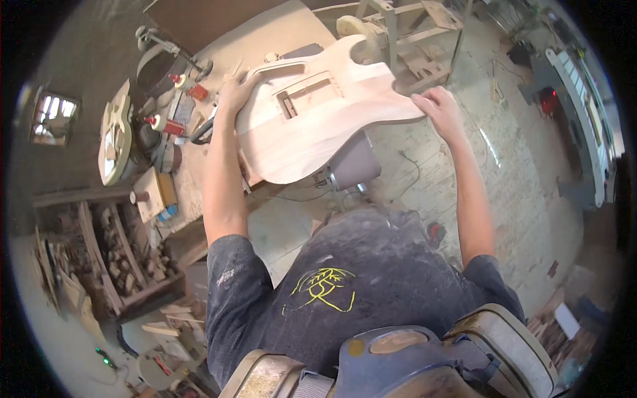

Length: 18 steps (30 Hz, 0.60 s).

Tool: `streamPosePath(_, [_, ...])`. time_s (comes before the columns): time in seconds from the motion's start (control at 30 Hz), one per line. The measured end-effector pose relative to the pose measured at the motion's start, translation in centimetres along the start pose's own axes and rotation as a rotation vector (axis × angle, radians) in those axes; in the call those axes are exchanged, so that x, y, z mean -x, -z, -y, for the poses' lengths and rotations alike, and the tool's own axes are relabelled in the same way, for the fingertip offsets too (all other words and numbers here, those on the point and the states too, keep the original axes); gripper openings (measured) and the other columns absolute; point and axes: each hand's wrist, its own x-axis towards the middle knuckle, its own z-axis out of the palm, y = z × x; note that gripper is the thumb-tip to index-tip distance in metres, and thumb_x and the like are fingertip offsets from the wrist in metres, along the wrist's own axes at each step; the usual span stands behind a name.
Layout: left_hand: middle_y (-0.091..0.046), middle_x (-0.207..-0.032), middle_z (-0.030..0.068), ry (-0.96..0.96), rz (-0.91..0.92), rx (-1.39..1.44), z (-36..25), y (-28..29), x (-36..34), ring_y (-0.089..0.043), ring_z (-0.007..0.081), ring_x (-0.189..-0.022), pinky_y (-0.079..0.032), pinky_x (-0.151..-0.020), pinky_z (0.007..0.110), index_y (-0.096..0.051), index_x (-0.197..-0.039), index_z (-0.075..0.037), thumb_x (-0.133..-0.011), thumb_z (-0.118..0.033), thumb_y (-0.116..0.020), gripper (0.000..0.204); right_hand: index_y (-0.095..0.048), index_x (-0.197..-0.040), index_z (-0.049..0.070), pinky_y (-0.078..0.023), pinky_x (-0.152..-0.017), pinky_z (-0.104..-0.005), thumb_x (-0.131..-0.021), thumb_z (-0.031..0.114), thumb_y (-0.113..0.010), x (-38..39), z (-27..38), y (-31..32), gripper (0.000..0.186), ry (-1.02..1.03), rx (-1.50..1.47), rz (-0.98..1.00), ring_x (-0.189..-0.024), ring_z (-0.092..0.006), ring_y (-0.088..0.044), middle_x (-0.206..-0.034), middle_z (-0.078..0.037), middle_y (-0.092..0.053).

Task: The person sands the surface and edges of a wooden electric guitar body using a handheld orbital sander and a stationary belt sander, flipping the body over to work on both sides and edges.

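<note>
A pale wooden electric guitar body (285,146) with routed cavities spans the space between my hands, tilted over the front of the cluttered bench. My left hand (235,93) grips its upper left edge, fingers bent over the rim. My right hand (438,109) pinches the end of a horn on the right side. Below the body is a grey-brown sanding drum or belt (352,162) on a metal fitting, partly hidden by the wood.
The bench (225,40) carries two glue bottles (166,126), a lamp (149,60) and another guitar body (116,132) at left. Wood scraps (133,259) fill racks lower left. A wooden frame (424,20) stands behind; a grey machine (574,126) is at the right.
</note>
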Motion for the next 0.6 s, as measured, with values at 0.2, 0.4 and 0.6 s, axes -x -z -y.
streamPosePath(0.2, [-0.072,-0.1,0.012,0.088,0.03,0.194,2.2,3.9,3.1,-0.067,0.0191,-0.089,-0.051,-0.081,0.032,-0.071,-0.114,-0.002,-0.093,-0.043,-0.06,0.046,-0.073,-0.086,0.002,-0.047,-0.078,-0.0379,-0.084,0.034,-0.076,1.1,2.2,-3.7,0.033,0.114,-0.019,-0.063,-0.086,-0.0279,-0.059,-0.083,-0.011,-0.064])
streamPosePath(0.4, [-0.07,-0.099,0.0091,0.056,0.133,0.2,7.0,6.9,3.9,-0.064,0.0141,-0.086,-0.05,-0.079,0.03,-0.068,-0.116,-0.003,-0.097,-0.042,-0.059,0.044,-0.072,-0.084,0.003,-0.048,-0.076,-0.0392,-0.084,0.033,-0.076,2.4,5.4,-6.4,0.03,0.154,-0.078,-0.08,-0.084,-0.0298,-0.06,-0.083,-0.011,-0.064])
streamPosePath(0.6, [-0.071,-0.104,0.0084,0.077,0.105,0.195,9.4,8.1,4.7,-0.063,0.0143,-0.093,-0.048,-0.086,0.029,-0.067,-0.121,0.002,-0.099,-0.043,-0.057,0.052,-0.071,-0.081,0.003,-0.05,-0.079,-0.044,-0.085,0.036,-0.074,3.2,7.5,-7.7,0.033,0.151,-0.149,-0.054,-0.091,-0.0338,-0.062,-0.084,-0.015,-0.068])
